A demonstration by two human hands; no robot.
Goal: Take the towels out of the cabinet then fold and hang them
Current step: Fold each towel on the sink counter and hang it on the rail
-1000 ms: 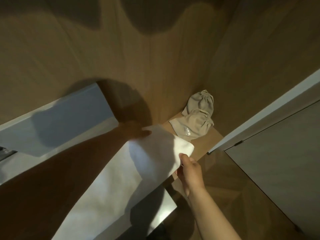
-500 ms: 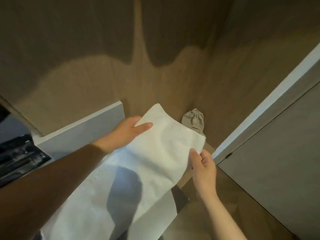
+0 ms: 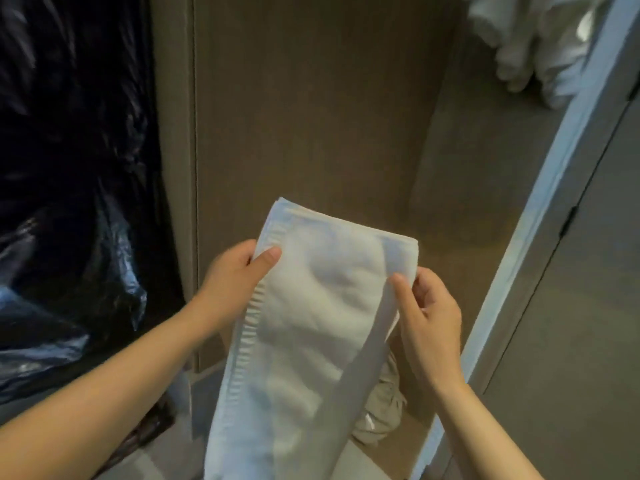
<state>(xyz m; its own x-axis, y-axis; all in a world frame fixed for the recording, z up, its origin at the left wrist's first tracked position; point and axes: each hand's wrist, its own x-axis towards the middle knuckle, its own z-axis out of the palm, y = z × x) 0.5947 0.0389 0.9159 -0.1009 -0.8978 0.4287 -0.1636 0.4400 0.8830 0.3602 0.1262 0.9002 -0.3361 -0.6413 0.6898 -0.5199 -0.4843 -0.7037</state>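
At the front of the cabinet [image 3: 311,116], a white towel [image 3: 311,323] is held up in the air by both hands and does not touch any shelf. It is a long band, folded along its length. Its upper end is a thick fold, with several layers showing at the edge. From there it slopes down toward the person and leaves the picture at the bottom. A ribbed hem runs along its left side.

The left hand [image 3: 232,282] grips the left side of the towel near the top. The thumb lies on the upper face, and the other fingers are curled under the cloth, so most of them are hidden. The right hand [image 3: 429,306] pinches the right side a little lower. Its thumb presses on the edge and the curled fingers are behind it. Between the two hands the cloth is somewhat puffed.

Behind the towel is the brown wooden back wall of the cabinet. On the cabinet floor, low and partly covered by the towel, lies a beige pouch [image 3: 381,417]. To the left of the cabinet is a shiny black plastic bag [image 3: 69,168]. At the upper right hangs white linen [image 3: 540,39]; it is blurred and I cannot tell what pieces these are. A grey door [image 3: 571,306] stands at the right, with a white strip between it and the cabinet.
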